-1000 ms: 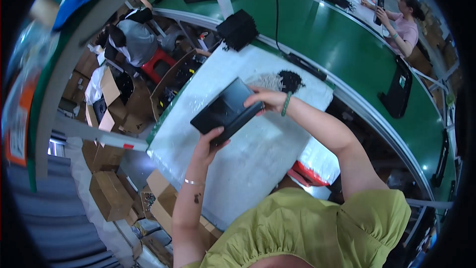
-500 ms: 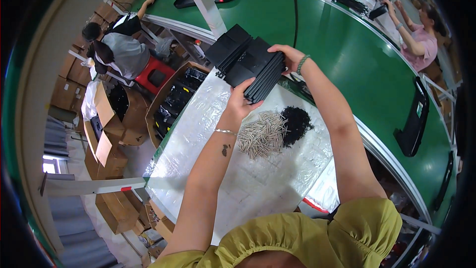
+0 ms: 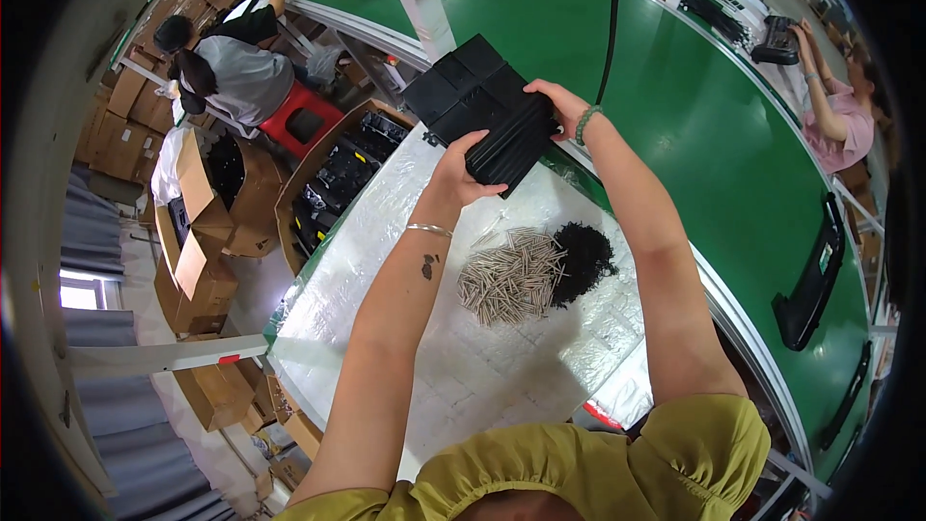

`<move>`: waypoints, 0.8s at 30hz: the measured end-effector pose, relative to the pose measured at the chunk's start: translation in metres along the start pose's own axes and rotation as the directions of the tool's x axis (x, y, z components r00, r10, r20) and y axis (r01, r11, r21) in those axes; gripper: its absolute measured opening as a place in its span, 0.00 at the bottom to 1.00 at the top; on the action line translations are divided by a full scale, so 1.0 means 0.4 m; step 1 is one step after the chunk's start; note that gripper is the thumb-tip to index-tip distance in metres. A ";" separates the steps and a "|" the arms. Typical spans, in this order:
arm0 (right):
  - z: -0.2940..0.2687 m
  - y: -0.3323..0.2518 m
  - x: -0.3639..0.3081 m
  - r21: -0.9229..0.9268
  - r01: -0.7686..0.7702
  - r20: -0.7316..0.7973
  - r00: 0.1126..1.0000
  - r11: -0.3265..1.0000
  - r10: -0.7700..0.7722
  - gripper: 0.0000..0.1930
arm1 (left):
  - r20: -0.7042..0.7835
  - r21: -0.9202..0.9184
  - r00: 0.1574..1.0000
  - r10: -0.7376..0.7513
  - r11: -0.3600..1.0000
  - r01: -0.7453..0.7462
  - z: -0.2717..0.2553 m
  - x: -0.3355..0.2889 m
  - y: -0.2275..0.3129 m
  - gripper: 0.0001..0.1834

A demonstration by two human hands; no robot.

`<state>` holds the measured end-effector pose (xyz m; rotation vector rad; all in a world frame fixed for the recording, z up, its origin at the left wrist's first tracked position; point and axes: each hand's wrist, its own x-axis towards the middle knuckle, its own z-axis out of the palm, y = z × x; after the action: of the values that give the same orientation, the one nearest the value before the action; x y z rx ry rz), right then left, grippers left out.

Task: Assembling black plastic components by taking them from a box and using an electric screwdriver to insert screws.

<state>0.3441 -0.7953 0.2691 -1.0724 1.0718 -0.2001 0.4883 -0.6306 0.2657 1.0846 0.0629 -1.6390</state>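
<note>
At the far end of the plastic-covered table, both my hands grip a stack of flat black plastic panels [image 3: 513, 143]. My left hand [image 3: 461, 174] is closed around the near left edge, thumb on top. Closed over the far right edge is my right hand [image 3: 561, 112]. A second stack of black panels [image 3: 453, 87] lies against the held one on its far left side. Nearer to me on the table are a heap of small metal pins [image 3: 509, 278] and a pile of small black parts [image 3: 585, 262].
A green conveyor [image 3: 694, 125] curves past the table, carrying long black parts [image 3: 815, 275]. On the left stands an open carton [image 3: 289, 203] of black parts. One person sits on a red stool [image 3: 301, 125]; another across the conveyor holds a black part [image 3: 776, 41].
The held panels have tilted and come closer to the other stack, their tops now nearly level. My view has shifted slightly. Across the conveyor, the person's black part has turned.
</note>
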 end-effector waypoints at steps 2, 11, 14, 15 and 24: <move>-0.011 -0.003 -0.002 -0.005 0.006 0.072 0.997 1.000 -0.006 0.38 | 0.039 0.024 0.999 -0.008 1.000 0.007 0.012 -0.003 0.004 0.27; 0.013 0.009 -0.027 -0.116 0.067 -0.062 0.995 0.991 -0.074 0.43 | 0.053 0.082 0.991 -0.122 0.990 0.118 0.045 -0.031 -0.001 0.37; 0.037 0.060 -0.035 0.028 0.248 -0.326 0.918 0.968 -0.226 0.43 | 0.007 0.001 0.995 -0.095 0.996 0.095 0.040 -0.039 -0.013 0.38; 0.044 0.092 -0.048 0.031 0.237 -0.329 0.920 0.971 -0.214 0.43 | -0.060 -0.068 0.997 -0.058 0.996 0.054 0.039 -0.037 -0.014 0.39; 0.231 0.149 -0.187 0.599 0.123 -0.061 0.992 0.791 -0.108 0.28 | 0.031 0.089 0.999 -0.011 0.996 0.008 0.067 -0.045 -0.027 0.32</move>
<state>0.3582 -0.6630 0.2732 -0.5508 0.8693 -0.6149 0.4628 -0.6277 0.2879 1.1264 -0.0257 -1.6805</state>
